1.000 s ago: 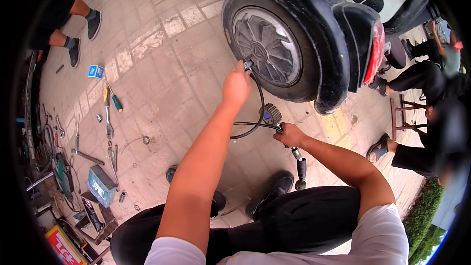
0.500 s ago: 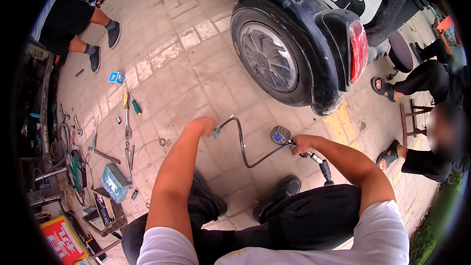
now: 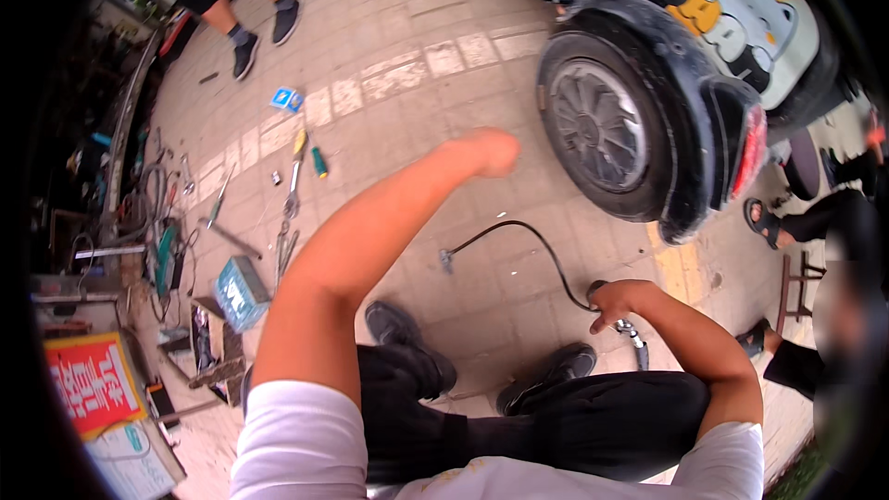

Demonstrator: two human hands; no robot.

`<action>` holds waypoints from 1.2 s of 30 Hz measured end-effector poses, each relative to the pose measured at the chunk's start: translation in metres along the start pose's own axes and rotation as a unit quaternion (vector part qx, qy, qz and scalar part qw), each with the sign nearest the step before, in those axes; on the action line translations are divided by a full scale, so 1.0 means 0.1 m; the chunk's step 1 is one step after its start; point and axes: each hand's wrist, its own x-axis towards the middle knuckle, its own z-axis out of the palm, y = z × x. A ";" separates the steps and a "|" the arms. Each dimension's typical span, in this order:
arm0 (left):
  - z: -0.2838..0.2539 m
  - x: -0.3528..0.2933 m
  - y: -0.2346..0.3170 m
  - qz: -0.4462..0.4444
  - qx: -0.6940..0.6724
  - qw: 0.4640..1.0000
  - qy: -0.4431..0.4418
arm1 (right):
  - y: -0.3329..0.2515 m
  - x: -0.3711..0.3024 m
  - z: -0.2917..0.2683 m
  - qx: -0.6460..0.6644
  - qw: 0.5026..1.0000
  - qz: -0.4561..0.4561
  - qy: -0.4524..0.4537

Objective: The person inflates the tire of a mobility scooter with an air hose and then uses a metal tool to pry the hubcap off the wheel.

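Observation:
My right hand (image 3: pixel 622 300) is closed around a tire inflator (image 3: pixel 630 328), whose gauge is mostly hidden behind the fingers. From it a thin black hose (image 3: pixel 554 261) curves left to a metal chuck (image 3: pixel 446 260) at its free end, over the paving between my feet and the vehicle. My left hand (image 3: pixel 494 153) reaches forward, just left of the rear wheel (image 3: pixel 597 127), without touching it. Motion blur smears its fingers, so I cannot see whether anything is in them. The wheel sits under the black fender of a small vehicle (image 3: pixel 699 111).
Tools lie on the paving to the left: a yellow-handled ratchet (image 3: pixel 295 167), a green screwdriver (image 3: pixel 319 162) and a hammer (image 3: pixel 231 239). A blue tin (image 3: pixel 243 293) stands near a red-and-yellow sign (image 3: pixel 93 384). One person (image 3: pixel 243 37) stands far left; others sit at right beside a stool (image 3: pixel 796 287).
My left hand has let go of the hose's chuck end and moved forward and right toward the wheel. My right hand still holds the inflator. The view has shifted, moving the scene's things about.

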 end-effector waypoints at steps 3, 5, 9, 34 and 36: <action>-0.45 -0.60 0.46 0.177 0.014 0.984 0.020 | -0.52 -0.68 -0.70 0.064 0.996 -0.021 0.058; -0.63 -1.32 0.69 0.246 -0.047 0.968 0.036 | -0.69 -1.04 -0.89 0.102 0.969 -0.067 0.216; -1.02 -2.50 0.78 0.253 -0.136 0.954 0.088 | -0.96 -1.58 -1.01 0.227 0.924 -0.123 0.281; 3.59 -5.22 -1.52 -0.625 -0.409 0.663 -0.052 | -0.92 -0.75 -0.53 0.650 0.757 -0.062 0.028; 3.61 -5.29 -1.55 -0.603 -0.390 0.693 -0.067 | -0.89 -0.38 -0.67 0.565 0.819 -0.081 0.059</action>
